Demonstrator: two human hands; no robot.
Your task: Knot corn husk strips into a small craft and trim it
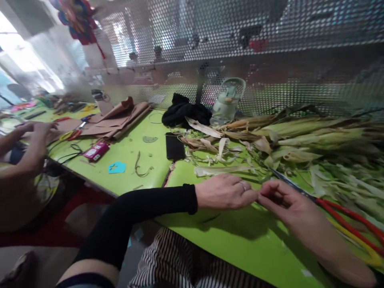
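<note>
Fingers of the left hand (pixel 226 193) are curled in, and this grip meets the grip of the right hand (pixel 289 206) low over the green desk (pixel 234 248). Their fingertips come together at one small spot. Anything pinched there is too small to see, so I cannot tell if either grip holds something. A ring sits on the left hand, and a black sleeve (pixel 162 202) covers most of that arm. One pale, dry husk strip (pixel 223 171) lies flat just past the left hand, near it. Beyond both grips, to the right, is a big heap of corn husks (pixel 315 138), green and tan, with small loose bits around it. Scissors (pixel 330 205) with red and yellow handles lie just beside the right hand and arm, and their blades point toward the husk bits. A black phone (pixel 175 146) lies past the left hand, next to the dry bits. Behind it are a bunched black cloth (pixel 186 112) and a pale green bottle (pixel 226 102) standing up. Farther left are a blue paper tag (pixel 117 167), a pink box (pixel 96 151) and folded brown paper (pixel 120 122). At the far left edge, another person's hand (pixel 37 140) is over the desk.
</note>
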